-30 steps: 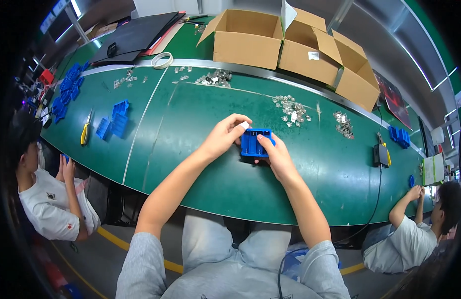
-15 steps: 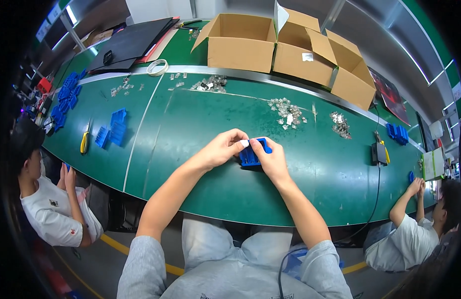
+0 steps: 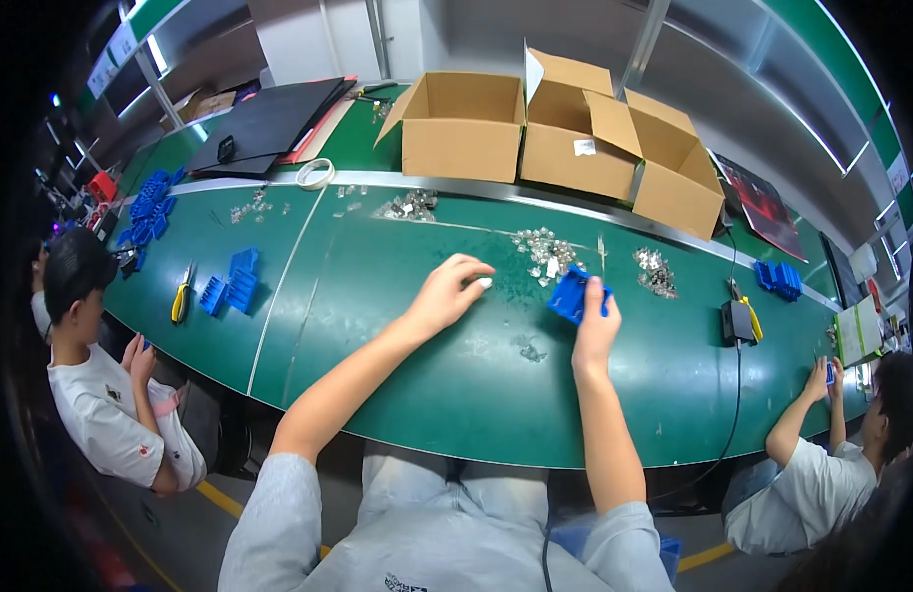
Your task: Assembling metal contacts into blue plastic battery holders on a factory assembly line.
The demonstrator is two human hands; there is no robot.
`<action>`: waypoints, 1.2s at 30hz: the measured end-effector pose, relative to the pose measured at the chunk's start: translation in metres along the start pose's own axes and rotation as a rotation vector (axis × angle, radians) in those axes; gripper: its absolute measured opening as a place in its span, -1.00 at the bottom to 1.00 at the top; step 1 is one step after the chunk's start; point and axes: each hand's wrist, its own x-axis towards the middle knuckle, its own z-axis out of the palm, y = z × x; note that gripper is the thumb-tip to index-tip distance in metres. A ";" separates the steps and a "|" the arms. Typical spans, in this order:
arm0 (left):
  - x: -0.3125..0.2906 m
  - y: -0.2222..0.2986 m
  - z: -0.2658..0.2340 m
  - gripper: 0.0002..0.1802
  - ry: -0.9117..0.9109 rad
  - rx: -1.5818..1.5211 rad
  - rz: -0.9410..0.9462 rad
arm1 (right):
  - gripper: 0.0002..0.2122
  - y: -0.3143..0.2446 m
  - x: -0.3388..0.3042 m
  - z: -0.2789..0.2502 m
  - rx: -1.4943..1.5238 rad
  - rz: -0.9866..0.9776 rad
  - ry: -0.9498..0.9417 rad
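Observation:
My right hand [image 3: 596, 331] grips a blue plastic housing [image 3: 569, 295] with hollow compartments, tilted above the table, thumb on its near side. The housing is close to a pile of small clear and metallic parts [image 3: 543, 253]. To the left, my left hand [image 3: 450, 296] hovers over the green table [image 3: 407, 380] with thumb and fingers curved and a gap between them. Something white shows at its thumb tip. I see nothing held in that hand.
Three open cardboard boxes [image 3: 460, 148] line the back. More small-part piles [image 3: 656, 272] lie right and back left. At left are blue housings [image 3: 241, 281] and yellow-handled pliers [image 3: 179, 304]; at right, a black box with a cable [image 3: 739, 324]. People sit at both sides.
My right hand has carried the blue housing to the right, away from my left hand. My left hand has let go of it and stays near its former place. The view has shifted slightly.

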 end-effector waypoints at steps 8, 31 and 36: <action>0.060 -0.006 0.055 -0.70 -0.097 0.373 0.287 | -0.68 0.013 0.007 -0.001 0.232 0.140 -0.006; -0.024 -0.013 -0.007 -0.78 0.201 -0.527 -0.177 | -0.61 -0.009 -0.039 0.028 0.310 0.499 -0.539; -0.032 -0.004 -0.002 -0.82 0.212 -0.435 0.004 | -0.55 -0.001 -0.043 0.038 0.484 0.685 -0.720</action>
